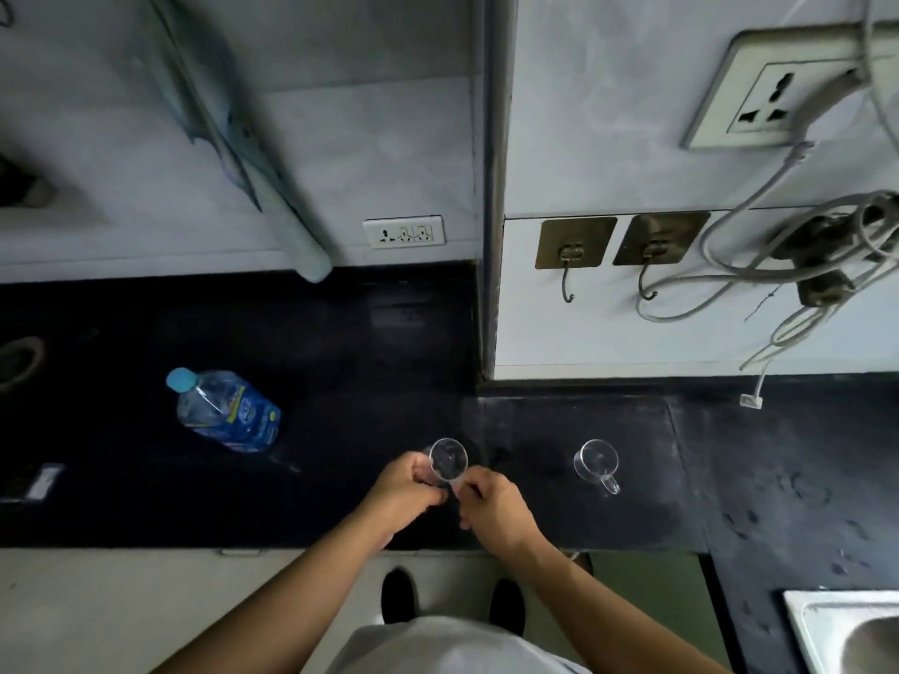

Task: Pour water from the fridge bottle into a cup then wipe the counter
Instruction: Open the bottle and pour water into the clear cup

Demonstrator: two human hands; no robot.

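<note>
Left hand point(407, 493) and right hand point(496, 512) both grip the clear cup point(448, 458) right of the capped bottle point(227, 412); a slack pinch could likely drop it.

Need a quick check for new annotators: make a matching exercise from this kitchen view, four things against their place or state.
1 bottle
2 left cup
3 right cup
4 sink

A untouched, handle showing
B steel, lower right corner
C blue cap on
D gripped by the left hand and right hand

Pairs: 1-C, 2-D, 3-A, 4-B
</note>
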